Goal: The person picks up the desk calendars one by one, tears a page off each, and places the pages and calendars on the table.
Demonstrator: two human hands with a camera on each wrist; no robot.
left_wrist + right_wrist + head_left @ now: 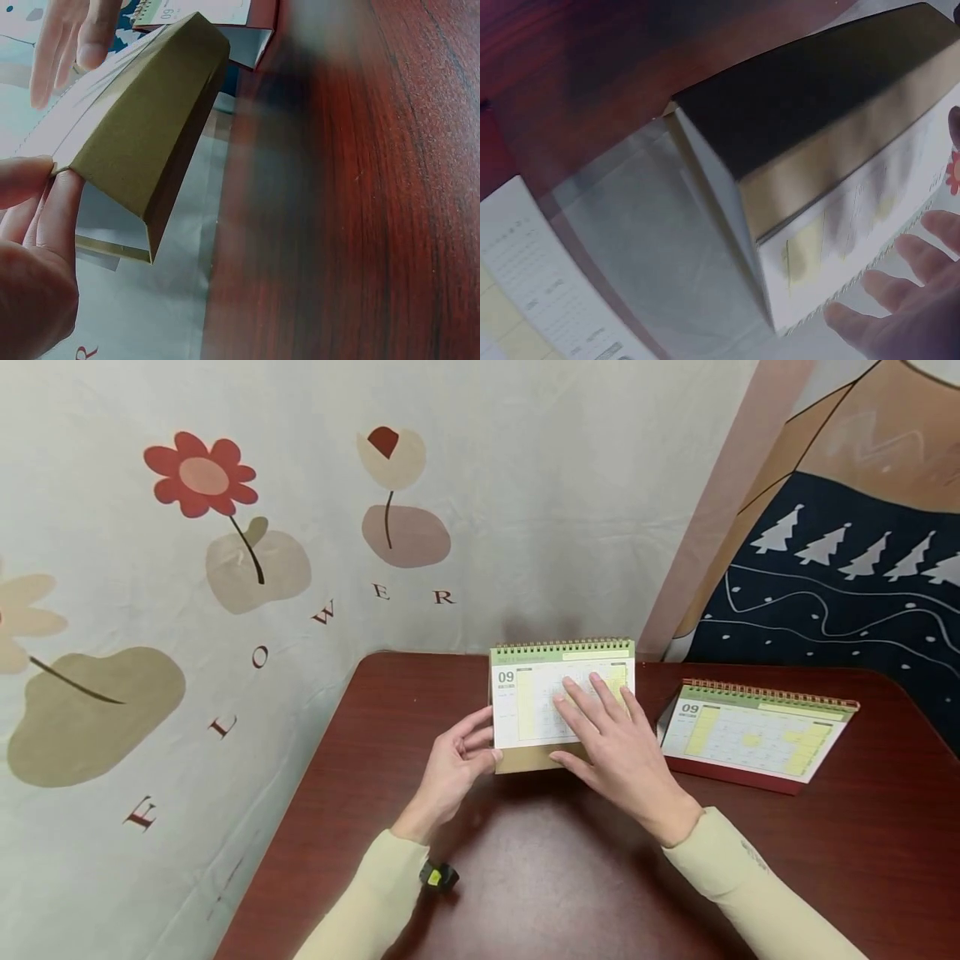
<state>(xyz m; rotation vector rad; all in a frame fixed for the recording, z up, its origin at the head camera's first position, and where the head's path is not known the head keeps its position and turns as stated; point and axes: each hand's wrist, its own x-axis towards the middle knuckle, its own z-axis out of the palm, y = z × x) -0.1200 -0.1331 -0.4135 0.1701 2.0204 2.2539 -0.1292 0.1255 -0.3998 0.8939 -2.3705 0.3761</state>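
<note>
Backdrop: flower-print cloth [225, 568] on the left wall, printed with red and beige flowers and the letters FLOWER; a dark panel with white trees [840, 568] on the right.

Table [525, 860]: dark red wood grain, set into the corner between the two cloths.

Second calendar [753, 735]: red base, page marked 09, copper spiral on top. Leans back at a low angle on the table's right side, near the first calendar but apart from it.

Desk calendar [558, 702]: kraft-brown tent stand, green header, page 09, spiral binding along the top. Stands upright near the table's far edge, centre, facing the person. The left wrist view shows the brown stand open at the end, folded as a tent.

Right hand [618, 747]: fingers straight and spread, laid flat on the calendar's front page. Not gripping, only pressing on the sheet.

Left hand [453, 768]: at the calendar's left end. Thumb and fingertips pinch the edge of the stand and pages, clear in the left wrist view [34, 225].

Both sleeves are pale cream. A small black and yellow device [437, 877] sits at the left wrist.
</note>
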